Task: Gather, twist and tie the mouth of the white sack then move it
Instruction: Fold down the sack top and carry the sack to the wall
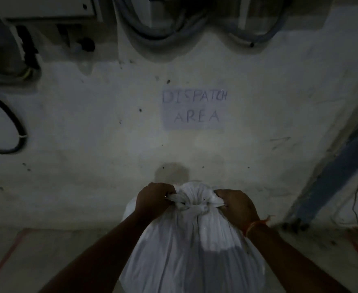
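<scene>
Head view: the white sack (191,248) stands between the two forearms, its mouth gathered into a knot (195,207) at the top. The left hand (152,200) is clenched on a cloth end just left of the knot; the right hand (236,206), an orange thread (256,226) at its wrist, grips the end on the other side. Beyond the hands, a paper sign (194,107) reading "DISPATCH AREA" sticks to the pale wall; dim cables (163,33), perhaps hoses, loop above it.

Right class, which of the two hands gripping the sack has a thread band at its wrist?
The right hand: an orange thread circles its wrist. The left hand, across the white sack, has a bare wrist.
</scene>
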`<state>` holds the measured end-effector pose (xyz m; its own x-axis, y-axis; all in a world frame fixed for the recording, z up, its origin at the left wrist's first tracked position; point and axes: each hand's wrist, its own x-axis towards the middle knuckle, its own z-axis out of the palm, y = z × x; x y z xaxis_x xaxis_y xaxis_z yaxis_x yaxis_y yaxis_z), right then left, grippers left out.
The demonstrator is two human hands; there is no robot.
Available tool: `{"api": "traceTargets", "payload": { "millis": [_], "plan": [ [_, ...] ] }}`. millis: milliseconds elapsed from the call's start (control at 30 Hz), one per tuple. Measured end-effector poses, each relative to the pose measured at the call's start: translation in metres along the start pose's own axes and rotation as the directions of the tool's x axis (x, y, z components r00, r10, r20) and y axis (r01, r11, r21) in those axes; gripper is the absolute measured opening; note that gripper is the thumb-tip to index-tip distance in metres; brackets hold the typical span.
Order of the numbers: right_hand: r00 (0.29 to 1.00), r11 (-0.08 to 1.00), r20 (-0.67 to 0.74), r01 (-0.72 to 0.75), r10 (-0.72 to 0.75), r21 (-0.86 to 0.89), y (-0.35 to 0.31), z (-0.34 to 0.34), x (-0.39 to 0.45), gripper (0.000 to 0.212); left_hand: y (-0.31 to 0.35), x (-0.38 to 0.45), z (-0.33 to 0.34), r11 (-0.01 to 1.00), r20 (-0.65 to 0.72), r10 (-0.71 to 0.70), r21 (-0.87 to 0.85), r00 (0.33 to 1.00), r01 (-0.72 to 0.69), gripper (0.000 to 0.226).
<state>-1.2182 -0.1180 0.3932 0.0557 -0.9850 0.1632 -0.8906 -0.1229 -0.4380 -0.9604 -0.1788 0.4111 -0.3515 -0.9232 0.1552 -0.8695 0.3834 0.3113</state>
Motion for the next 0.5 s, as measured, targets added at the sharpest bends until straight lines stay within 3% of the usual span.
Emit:
{"api": "traceTargets", "payload": {
  "millis": [267,400,500],
  "plan": [
    [0.985,0.996,0.159,-0.049,0.060,-0.071,0.054,0.136,-0.008,0.025,-0.063,-0.017,0.140,0.998,0.126,-0.046,-0.035,0.991,0.051,0.010],
    [0.996,0.997,0.087,-0.023,0.029,-0.069,0.088,0.220,-0.024,0.029,-0.100,-0.031,0.225,0.998,0.186,-0.051,-0.031,0.981,0.058,0.010],
    [0.984,0.991,0.152,-0.081,0.097,-0.108,0.114,0.279,-0.033,0.035,-0.121,-0.041,0.290,0.994,0.217,-0.078,-0.057,0.973,0.093,0.012]
  ]
}}
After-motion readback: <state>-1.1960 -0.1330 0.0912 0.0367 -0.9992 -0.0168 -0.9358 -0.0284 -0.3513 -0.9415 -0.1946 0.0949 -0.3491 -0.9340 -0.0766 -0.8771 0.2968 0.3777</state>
